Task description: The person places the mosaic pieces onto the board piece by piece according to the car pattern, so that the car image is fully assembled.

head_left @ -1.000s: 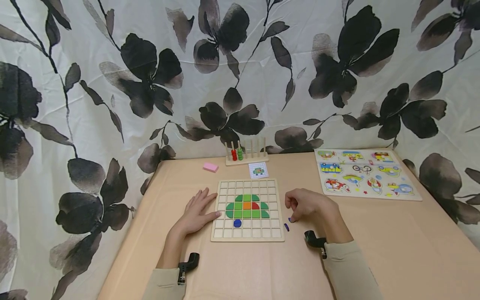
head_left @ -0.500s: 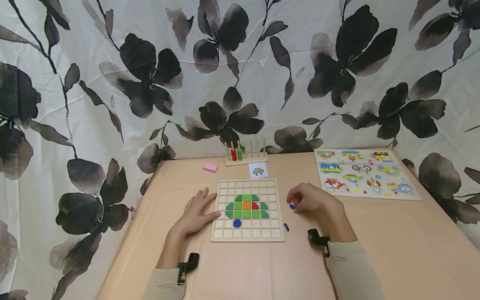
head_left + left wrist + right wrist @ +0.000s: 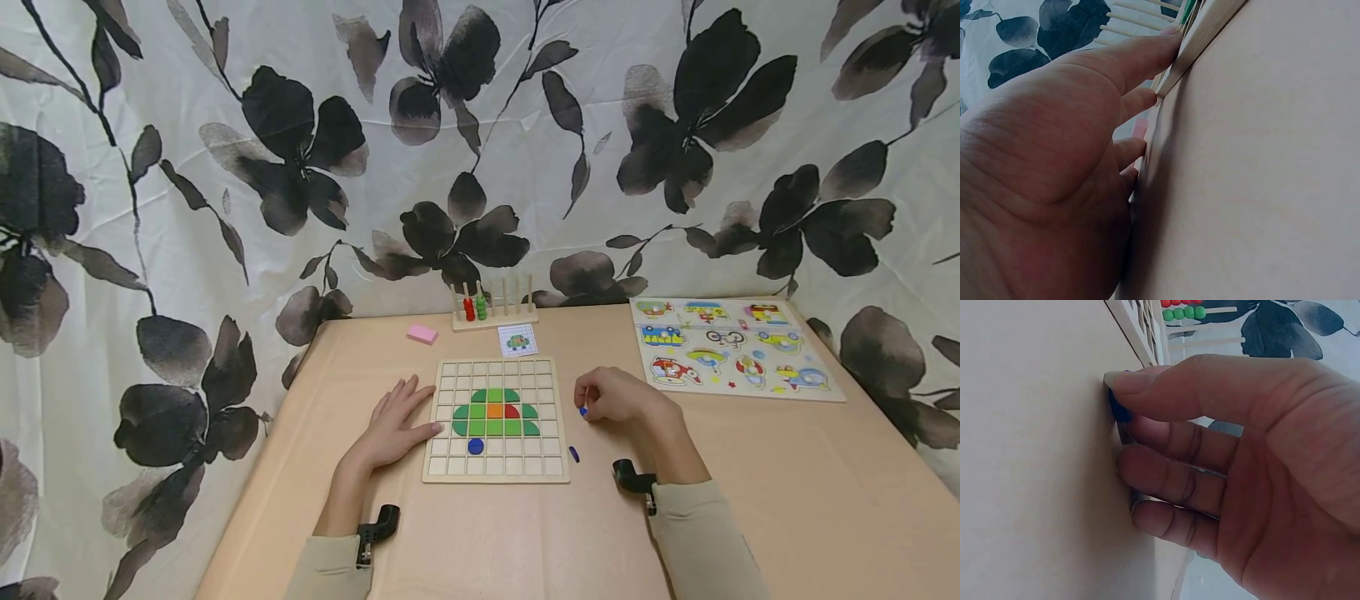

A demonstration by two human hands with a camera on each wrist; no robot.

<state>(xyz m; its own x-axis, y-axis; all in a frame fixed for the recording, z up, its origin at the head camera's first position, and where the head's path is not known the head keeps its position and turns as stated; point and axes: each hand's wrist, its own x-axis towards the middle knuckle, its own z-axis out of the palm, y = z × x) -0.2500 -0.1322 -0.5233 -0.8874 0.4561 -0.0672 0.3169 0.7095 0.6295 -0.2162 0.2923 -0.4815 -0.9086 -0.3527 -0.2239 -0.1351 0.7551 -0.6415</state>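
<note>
A wooden grid board (image 3: pixel 497 480) lies in the middle of the table, with green tiles (image 3: pixel 476 427), an orange tile (image 3: pixel 495 411) and a red tile (image 3: pixel 512 412) forming a turtle-like figure. Below them a blue round (image 3: pixel 476 447) sits in the grid. My left hand (image 3: pixel 393 429) rests with fingers spread, thumb and fingertips at the board's left edge. Right of the board, my right hand (image 3: pixel 626 398) pinches a small blue piece (image 3: pixel 1119 409) between thumb and index finger, close over the table. Another blue piece (image 3: pixel 573 454) lies beside the board's right edge.
Behind the board are a pattern card (image 3: pixel 517 340), a pink block (image 3: pixel 422 334) and a peg rack (image 3: pixel 495 321) with red and green beads. A vehicle picture board (image 3: pixel 738 346) lies at the back right. A floral cloth (image 3: pixel 570 167) hangs behind the table.
My right hand has shifted slightly away from the board with the blue piece. The piece showed its half-round face half a second ago and shows less now. My left hand stays put.
</note>
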